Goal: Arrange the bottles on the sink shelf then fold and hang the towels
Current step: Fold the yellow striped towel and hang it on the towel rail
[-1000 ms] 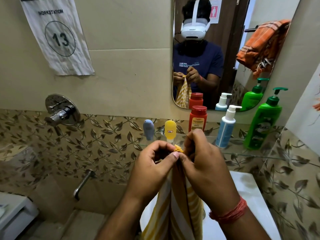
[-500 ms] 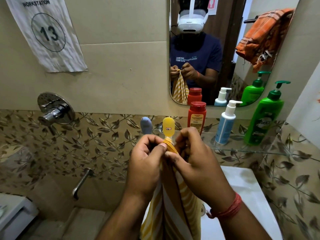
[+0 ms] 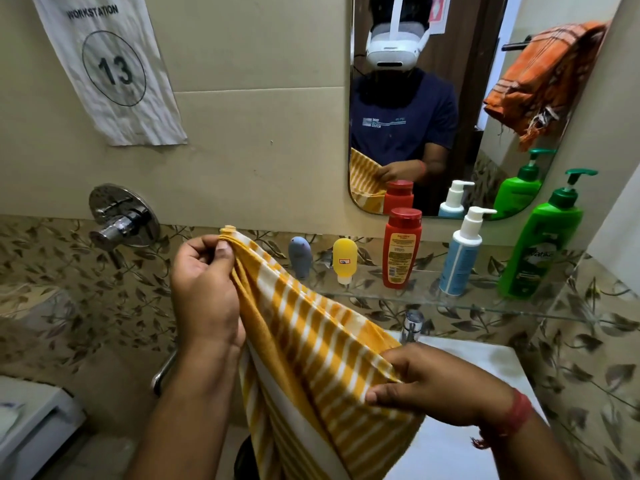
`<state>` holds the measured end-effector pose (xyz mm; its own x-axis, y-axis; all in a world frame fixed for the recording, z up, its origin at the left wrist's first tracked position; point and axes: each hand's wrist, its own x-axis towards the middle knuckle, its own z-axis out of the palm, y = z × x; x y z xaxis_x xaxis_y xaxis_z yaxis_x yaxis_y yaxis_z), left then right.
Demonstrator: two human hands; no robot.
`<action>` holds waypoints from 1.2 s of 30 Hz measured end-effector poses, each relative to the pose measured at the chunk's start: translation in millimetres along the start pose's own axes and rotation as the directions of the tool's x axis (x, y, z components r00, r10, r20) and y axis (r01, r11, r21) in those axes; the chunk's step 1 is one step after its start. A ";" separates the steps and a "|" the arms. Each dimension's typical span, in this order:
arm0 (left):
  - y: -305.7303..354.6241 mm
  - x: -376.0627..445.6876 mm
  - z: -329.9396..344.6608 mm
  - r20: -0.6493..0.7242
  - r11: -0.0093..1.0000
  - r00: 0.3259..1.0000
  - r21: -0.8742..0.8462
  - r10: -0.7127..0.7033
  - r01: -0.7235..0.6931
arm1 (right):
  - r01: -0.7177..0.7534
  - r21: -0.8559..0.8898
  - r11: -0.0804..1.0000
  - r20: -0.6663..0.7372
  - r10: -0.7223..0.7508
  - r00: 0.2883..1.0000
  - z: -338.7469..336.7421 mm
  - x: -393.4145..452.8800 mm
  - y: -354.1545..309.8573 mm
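A yellow and white striped towel is stretched between my hands in front of the sink. My left hand pinches one corner up high at the left. Lower at the right, my right hand pinches the towel's edge. On the glass shelf stand a small grey bottle, a small yellow bottle, a red bottle, a white and blue pump bottle and a green pump bottle in a row. An orange towel shows hanging in the mirror.
The white sink lies below my right hand with its tap under the shelf. A chrome shower valve sticks out of the wall at left. A paper sign hangs above it. A white appliance sits low left.
My hands were together pinching the towel's top. They have moved apart: the left hand up and left with the corner, the right hand down and right along the edge, spreading the towel.
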<state>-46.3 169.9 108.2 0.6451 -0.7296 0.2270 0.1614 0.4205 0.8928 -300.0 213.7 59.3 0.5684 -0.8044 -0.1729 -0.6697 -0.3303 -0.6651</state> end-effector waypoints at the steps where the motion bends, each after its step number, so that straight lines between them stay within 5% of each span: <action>1: 0.2 5.8 -2.7 -0.033 1.000 0.999 -0.007 -0.001 0.001 | -0.041 -0.076 0.996 0.017 0.043 0.999 -1.8 -2.3 2.6; 5: -6.1 18.7 -12.1 -0.096 0.999 0.995 -0.006 -0.041 0.041 | -0.144 -0.260 0.955 0.022 0.155 0.988 -10.8 -11.8 7.1; 18: -14.2 23.3 -28.7 -0.225 0.994 0.970 0.040 -0.093 0.105 | -0.084 -0.599 0.796 -0.131 0.006 0.991 -36.7 -53.2 -11.3; 26: -11.6 16.4 -22.2 -0.199 0.995 0.977 0.039 -0.080 0.090 | -0.083 -0.522 0.849 0.004 0.100 0.995 -29.4 -49.6 -9.2; 36: -7.9 10.3 -12.6 -0.142 1.000 0.990 0.010 -0.020 0.022 | 0.158 -0.039 0.987 -0.079 -0.161 0.984 -13.1 -43.4 7.4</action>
<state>-31.5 165.9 98.6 0.7410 -0.6541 0.1515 0.1681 0.3993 0.9013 -336.0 239.7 71.5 0.6293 -0.7771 -0.0058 -0.5892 -0.4722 -0.6556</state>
